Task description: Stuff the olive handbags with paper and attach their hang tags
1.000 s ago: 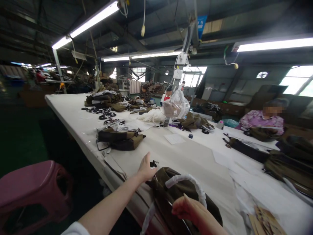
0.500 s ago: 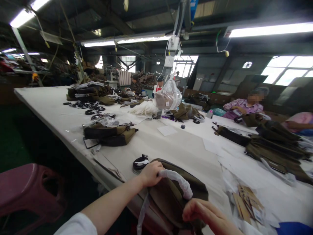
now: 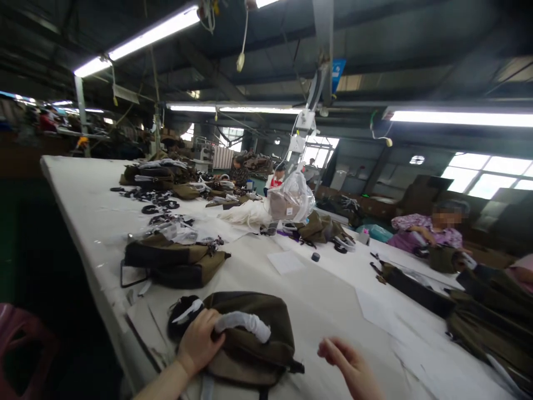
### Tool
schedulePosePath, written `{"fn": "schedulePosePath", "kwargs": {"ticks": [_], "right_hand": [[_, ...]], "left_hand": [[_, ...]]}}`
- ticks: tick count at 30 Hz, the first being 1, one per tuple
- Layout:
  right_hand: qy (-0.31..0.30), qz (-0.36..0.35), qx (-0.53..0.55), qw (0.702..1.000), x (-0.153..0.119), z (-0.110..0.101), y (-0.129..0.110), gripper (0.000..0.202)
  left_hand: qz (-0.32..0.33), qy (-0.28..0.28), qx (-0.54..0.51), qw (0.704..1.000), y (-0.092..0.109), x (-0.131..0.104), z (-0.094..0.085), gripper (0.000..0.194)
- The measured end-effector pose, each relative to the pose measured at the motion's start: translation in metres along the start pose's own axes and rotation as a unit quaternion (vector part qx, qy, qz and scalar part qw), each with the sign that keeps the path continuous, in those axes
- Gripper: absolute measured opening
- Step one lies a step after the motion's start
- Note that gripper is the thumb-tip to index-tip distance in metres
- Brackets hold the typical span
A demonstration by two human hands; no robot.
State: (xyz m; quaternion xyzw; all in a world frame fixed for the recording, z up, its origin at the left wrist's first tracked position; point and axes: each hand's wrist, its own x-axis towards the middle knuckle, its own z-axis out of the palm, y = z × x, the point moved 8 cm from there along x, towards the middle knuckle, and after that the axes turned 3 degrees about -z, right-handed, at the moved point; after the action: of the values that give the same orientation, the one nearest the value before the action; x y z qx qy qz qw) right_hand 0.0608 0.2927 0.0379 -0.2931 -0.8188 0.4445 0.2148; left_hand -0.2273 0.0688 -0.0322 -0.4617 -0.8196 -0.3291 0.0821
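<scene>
A dark olive bag lies on the near part of the table. Its carrying handle is wrapped in whitish plastic and arches over the top. My left hand is closed on the bag at the left end of that handle, with the fingertips partly hidden. Just beyond this hand sits a coiled black strap with a white wrap. To the right of the bag, apart from it, my right hand hovers over the table, its fingers loosely bent and nothing visible in them.
Beyond the bag, more olive bags rest on the white table. A plastic-wrapped bundle hangs on a post mid-table. A stack of bags lies at right, near a person in a patterned top. A pink stool stands lower left.
The bag has moved away from the table's near edge and lies flatter, with my left hand still on it. My right hand has come away from the bag to the right. The view has shifted.
</scene>
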Motion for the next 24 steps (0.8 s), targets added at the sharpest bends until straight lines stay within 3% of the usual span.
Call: {"fn": "schedulePosePath", "kwargs": {"ticks": [6, 10, 13, 16, 19, 21, 24], "right_hand": [[0.022, -0.028, -0.252, 0.967, 0.151, 0.034, 0.067, 0.043], [0.001, -0.037, -0.303, 0.952, 0.244, 0.067, 0.087, 0.052], [-0.027, -0.024, -0.330, 0.943, 0.295, 0.092, 0.098, 0.058], [-0.046, 0.010, -0.362, 0.931, 0.324, 0.107, 0.111, 0.062], [-0.061, 0.016, -0.387, 0.920, 0.332, 0.107, 0.122, 0.052], [-0.078, 0.010, -0.395, 0.915, 0.330, 0.101, 0.132, 0.041], [-0.093, 0.007, -0.405, 0.910, 0.313, 0.080, 0.151, 0.036]], "left_hand": [[0.008, 0.039, -0.005, 0.999, -0.007, 0.001, 0.013, 0.027], [0.018, 0.025, -0.003, 1.000, -0.017, 0.007, 0.023, 0.027], [0.043, 0.047, 0.019, 0.998, -0.030, 0.009, 0.036, 0.028], [0.089, 0.128, 0.065, 0.986, -0.043, 0.008, 0.049, 0.016], [0.128, 0.227, 0.097, 0.960, -0.053, 0.003, 0.058, 0.014], [0.129, 0.228, 0.110, 0.959, -0.056, 0.004, 0.062, 0.016], [0.104, 0.154, 0.106, 0.977, -0.051, 0.008, 0.060, 0.021]]}}
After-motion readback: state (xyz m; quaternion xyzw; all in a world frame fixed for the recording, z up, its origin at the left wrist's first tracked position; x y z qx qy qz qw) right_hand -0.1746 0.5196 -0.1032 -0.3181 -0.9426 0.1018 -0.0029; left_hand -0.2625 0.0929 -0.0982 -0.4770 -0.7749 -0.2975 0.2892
